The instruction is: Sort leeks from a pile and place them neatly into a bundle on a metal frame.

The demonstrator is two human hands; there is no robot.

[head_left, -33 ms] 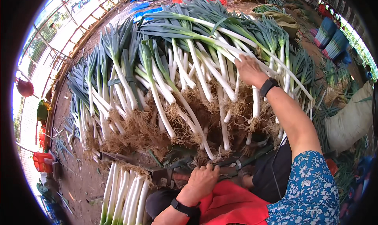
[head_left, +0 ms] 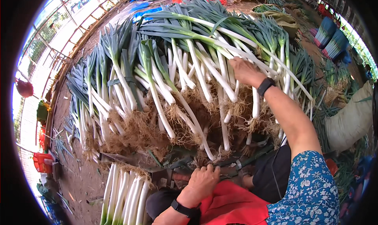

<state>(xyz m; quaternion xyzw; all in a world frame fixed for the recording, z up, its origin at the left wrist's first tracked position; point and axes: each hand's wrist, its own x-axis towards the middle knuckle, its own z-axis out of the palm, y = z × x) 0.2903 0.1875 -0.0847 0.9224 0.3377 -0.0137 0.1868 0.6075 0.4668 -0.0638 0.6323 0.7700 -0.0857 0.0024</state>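
A big pile of leeks (head_left: 157,101), with green tops, white stalks and brown rooted ends, lies across the ground ahead of me. Over its right-centre part, my right hand (head_left: 248,72) reaches in with bent fingers closed around a white leek stalk (head_left: 222,69); the fingertips are partly hidden among the stalks. My left hand (head_left: 202,183) is curled by my knee, near the root ends. Whatever its fingers might hold is out of sight. A long leek (head_left: 189,111) slants down with its end just above my left hand.
A bundle of leeks (head_left: 125,195) lies at the lower left beside a flat dark blade (head_left: 118,159). A red basket (head_left: 42,162) stands far left near the mesh fence. On the right are a pale sack (head_left: 348,114) and more leeks (head_left: 336,81). Blue bundles (head_left: 334,38) lie at the far right.
My right hand has shifted slightly to the left over the leeks. My left hand and the pile look the same.
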